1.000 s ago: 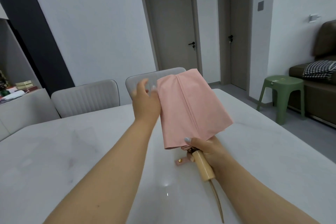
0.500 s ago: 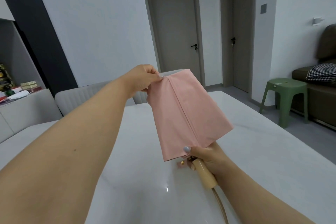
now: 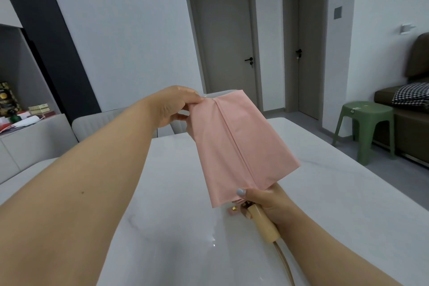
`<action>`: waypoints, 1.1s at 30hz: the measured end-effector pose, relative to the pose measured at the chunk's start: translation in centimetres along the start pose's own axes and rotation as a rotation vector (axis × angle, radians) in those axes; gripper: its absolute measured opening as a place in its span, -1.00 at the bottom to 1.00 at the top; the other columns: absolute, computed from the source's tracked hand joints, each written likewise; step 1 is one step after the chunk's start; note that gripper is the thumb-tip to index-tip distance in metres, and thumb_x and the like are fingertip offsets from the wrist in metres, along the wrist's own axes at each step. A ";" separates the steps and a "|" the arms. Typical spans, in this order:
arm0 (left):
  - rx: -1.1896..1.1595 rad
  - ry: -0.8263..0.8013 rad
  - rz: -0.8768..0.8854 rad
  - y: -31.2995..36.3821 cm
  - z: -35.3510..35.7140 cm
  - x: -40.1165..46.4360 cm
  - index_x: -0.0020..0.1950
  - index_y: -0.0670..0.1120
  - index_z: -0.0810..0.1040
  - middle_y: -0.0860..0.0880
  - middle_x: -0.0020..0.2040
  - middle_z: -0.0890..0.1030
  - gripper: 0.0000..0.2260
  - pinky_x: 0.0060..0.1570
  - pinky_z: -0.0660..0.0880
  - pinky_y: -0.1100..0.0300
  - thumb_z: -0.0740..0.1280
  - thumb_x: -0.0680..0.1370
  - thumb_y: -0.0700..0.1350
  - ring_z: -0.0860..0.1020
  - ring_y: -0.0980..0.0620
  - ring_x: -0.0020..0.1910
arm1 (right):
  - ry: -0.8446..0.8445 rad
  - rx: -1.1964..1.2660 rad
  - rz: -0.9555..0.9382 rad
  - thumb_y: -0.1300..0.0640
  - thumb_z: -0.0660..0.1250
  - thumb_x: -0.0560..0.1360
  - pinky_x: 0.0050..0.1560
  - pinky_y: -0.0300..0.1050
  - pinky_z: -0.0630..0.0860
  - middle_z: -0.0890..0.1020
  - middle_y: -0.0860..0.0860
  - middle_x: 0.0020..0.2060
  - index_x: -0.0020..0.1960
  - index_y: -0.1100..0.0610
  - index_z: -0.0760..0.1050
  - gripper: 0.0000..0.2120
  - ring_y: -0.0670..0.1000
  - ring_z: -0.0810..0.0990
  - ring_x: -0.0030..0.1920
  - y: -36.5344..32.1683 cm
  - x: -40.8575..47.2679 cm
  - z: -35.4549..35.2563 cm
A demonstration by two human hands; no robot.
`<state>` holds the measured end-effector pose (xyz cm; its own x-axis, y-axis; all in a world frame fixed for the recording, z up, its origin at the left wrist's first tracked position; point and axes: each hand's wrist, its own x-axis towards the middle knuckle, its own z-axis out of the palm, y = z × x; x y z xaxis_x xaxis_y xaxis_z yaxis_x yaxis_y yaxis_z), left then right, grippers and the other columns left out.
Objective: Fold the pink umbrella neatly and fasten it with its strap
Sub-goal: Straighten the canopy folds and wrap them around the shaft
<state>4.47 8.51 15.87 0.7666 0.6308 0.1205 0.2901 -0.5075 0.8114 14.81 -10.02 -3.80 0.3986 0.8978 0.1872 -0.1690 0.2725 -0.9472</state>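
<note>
Pink umbrella (image 3: 241, 146) held in the air above the white bench (image 3: 325, 193), collapsed, canopy spread as a flat panel with one rib seam running down its middle. Far end tilted away and up.

Left hand (image 3: 176, 107): fingers pinch the far left corner of the canopy, arm stretched forward.

Right hand (image 3: 264, 197): curled around the near end where canopy meets the wooden handle (image 3: 263, 224); thumb lies on the fabric edge. Handle points toward the camera, a tan cord (image 3: 284, 264) trailing from its end.

Strap (image 3: 233, 209): a pink tab with a gold snap hangs loose just under the canopy edge, unfastened.

Green stool (image 3: 364, 127) on the floor to the right; grey chairs (image 3: 92, 123) beyond the bench.
</note>
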 end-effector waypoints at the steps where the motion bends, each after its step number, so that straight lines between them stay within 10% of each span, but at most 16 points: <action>1: -0.034 0.002 0.003 -0.1 0.0 -0.1 -0.54 0.00 0.51 0.10 -0.44 0.50 -0.53 0.00 0.43 0.07 0.31 0.59 -0.16 0.45 0.03 -0.25 | 0.000 -0.001 0.000 0.22 0.45 0.32 -0.48 -0.14 0.45 0.59 0.27 -0.35 -0.12 0.33 0.54 -0.78 0.23 0.56 -0.34 0.0 0.0 0.0; 5: -0.017 0.050 0.027 -0.5 -0.2 -0.3 -0.42 -0.06 0.48 0.07 -0.42 0.50 -0.63 0.13 0.48 0.03 0.31 0.61 -0.12 0.46 0.06 -0.23 | -0.001 0.020 -0.019 0.24 0.44 0.32 -0.48 -0.13 0.44 0.58 0.23 -0.36 -0.13 0.30 0.54 -0.82 0.22 0.54 -0.38 -0.1 0.0 0.0; 12: 0.453 0.230 0.055 -2.3 0.3 -0.4 -0.30 -0.09 0.26 -0.02 -0.40 0.24 -0.61 -0.43 0.15 0.16 0.25 0.62 0.08 0.19 0.03 -0.43 | -0.011 0.034 -0.023 0.23 0.43 0.31 -0.49 -0.14 0.44 0.56 0.20 -0.34 -0.01 0.33 0.52 -0.71 0.21 0.53 -0.38 -0.3 -0.1 0.1; 17: 0.573 0.327 -0.018 -4.3 1.8 0.3 -0.20 -0.17 0.42 -0.08 -0.34 0.39 -0.71 -0.34 0.24 0.13 0.23 0.64 -0.01 0.37 -0.08 -0.28 | -0.013 0.040 0.012 0.23 0.44 0.31 -0.48 -0.15 0.46 0.58 0.23 -0.31 0.13 0.40 0.46 -0.55 0.29 0.51 -0.25 0.1 0.1 0.3; 21: 0.639 0.741 0.024 -3.9 5.1 -0.9 0.15 -0.18 0.45 -0.20 0.19 0.44 -0.82 0.12 0.31 0.03 0.20 0.57 -0.24 0.35 -0.21 0.24 | 0.052 0.002 0.016 0.23 0.46 0.26 -0.48 -0.17 0.47 0.61 0.14 -0.34 0.19 0.40 0.42 -0.45 0.15 0.60 -0.37 0.2 0.2 0.4; 24: 0.628 0.705 0.202 -3.7 9.1 -1.7 0.26 -0.18 0.42 -0.18 0.30 0.43 -0.71 0.21 0.12 0.12 0.17 0.53 -0.25 0.32 -0.21 0.31 | 0.079 -0.007 0.024 0.23 0.47 0.24 -0.44 -0.12 0.52 0.58 0.18 -0.28 0.23 0.37 0.38 -0.39 0.04 0.59 -0.46 0.3 0.3 0.4; 30: -0.161 0.461 -0.087 -5.0 13.7 -2.0 0.60 0.01 -0.07 -0.12 0.56 0.15 -0.39 0.41 0.25 -0.09 0.10 0.63 0.12 0.28 -0.21 0.45 | 0.082 -0.006 0.031 0.23 0.45 0.25 -0.39 -0.05 0.54 0.58 0.14 -0.32 0.18 0.34 0.42 -0.47 0.12 0.56 -0.41 0.1 0.1 0.7; 33: -0.566 0.404 -0.240 -6.3 13.6 -1.5 0.57 0.11 0.01 -0.08 0.44 0.37 -0.25 0.31 0.41 -0.19 0.24 0.49 0.32 0.46 -0.19 0.31 | 0.085 -0.016 0.091 0.18 0.45 0.25 -0.44 -0.11 0.49 0.55 0.22 -0.27 0.10 0.36 0.46 -0.52 0.17 0.52 -0.38 0.0 0.1 0.8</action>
<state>9.31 2.83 2.81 0.4166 0.9090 0.0148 -0.0008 -0.0159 0.9999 14.08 -9.67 -3.56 0.4577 0.8857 0.0779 -0.1936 0.1848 -0.9635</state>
